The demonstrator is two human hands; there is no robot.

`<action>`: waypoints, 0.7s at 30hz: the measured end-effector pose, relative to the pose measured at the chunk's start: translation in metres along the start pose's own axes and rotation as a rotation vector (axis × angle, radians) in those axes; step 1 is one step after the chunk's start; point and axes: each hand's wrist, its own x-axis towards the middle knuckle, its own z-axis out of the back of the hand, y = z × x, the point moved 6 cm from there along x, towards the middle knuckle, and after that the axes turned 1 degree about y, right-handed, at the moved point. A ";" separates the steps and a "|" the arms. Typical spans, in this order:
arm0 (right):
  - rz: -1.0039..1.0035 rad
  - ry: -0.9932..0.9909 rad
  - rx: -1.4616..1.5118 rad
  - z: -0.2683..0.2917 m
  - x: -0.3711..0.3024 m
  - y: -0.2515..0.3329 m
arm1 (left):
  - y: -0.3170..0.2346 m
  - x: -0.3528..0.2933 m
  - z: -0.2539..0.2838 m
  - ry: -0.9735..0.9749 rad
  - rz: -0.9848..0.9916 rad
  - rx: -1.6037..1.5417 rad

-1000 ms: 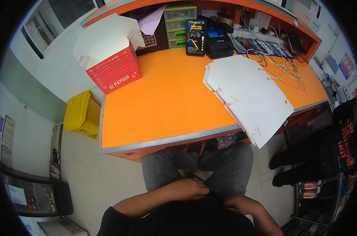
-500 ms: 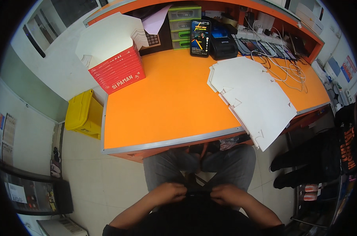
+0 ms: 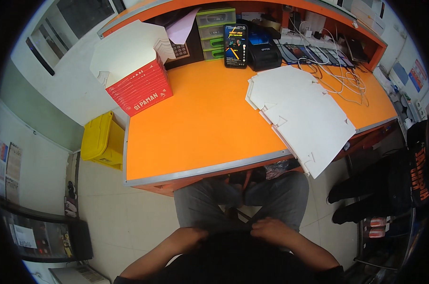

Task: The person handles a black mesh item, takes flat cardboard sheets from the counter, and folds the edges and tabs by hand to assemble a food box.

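Note:
Low in front of my body, my left hand (image 3: pixel 190 238) is closed at the left side of my black shirt (image 3: pixel 228 251), its fingertips partly lost in the dark cloth. On the other side, my right hand (image 3: pixel 273 231) pinches the shirt's hem above my grey trousers (image 3: pixel 283 199). Beyond my knees is an orange desk (image 3: pixel 200 128). A stack of folded red and white boxes (image 3: pixel 141 90) stands at its left end. Flat white cardboard blanks (image 3: pixel 302 116) lie to the right, their lower corner jutting past the front edge.
A phone (image 3: pixel 235 46) leans upright by a black printer (image 3: pixel 264 54) and green drawers (image 3: pixel 216 33). White cables (image 3: pixel 340 80) tangle over several phones at back right. A yellow bin (image 3: pixel 100 139) stands left of the desk. A person in black (image 3: pixel 384 184) is at the right.
My left hand has slid left and slightly down along the shirt. My right hand has shifted a little. The boxes and cardboard blanks stay where they were; the view has shifted slightly.

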 end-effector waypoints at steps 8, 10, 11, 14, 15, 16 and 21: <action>-0.016 0.034 0.153 -0.021 0.005 -0.030 | 0.026 0.009 -0.024 -0.101 0.071 -0.051; -0.102 0.048 0.278 -0.018 -0.003 -0.042 | 0.019 0.008 -0.021 -0.124 -0.016 -0.168; -0.108 0.048 0.276 -0.019 -0.007 -0.042 | 0.020 0.011 -0.022 -0.123 -0.022 -0.171; -0.154 -0.013 0.254 -0.025 -0.018 -0.041 | 0.019 0.019 -0.029 -0.073 -0.088 -0.191; -0.144 -0.056 0.239 -0.025 -0.023 -0.040 | 0.019 0.020 -0.029 -0.091 -0.102 -0.194; -0.133 -0.098 0.224 -0.024 -0.029 -0.038 | 0.018 0.020 -0.028 -0.108 -0.117 -0.196; -0.218 0.033 0.062 -0.033 -0.070 -0.030 | 0.021 0.019 -0.031 -0.053 -0.092 -0.224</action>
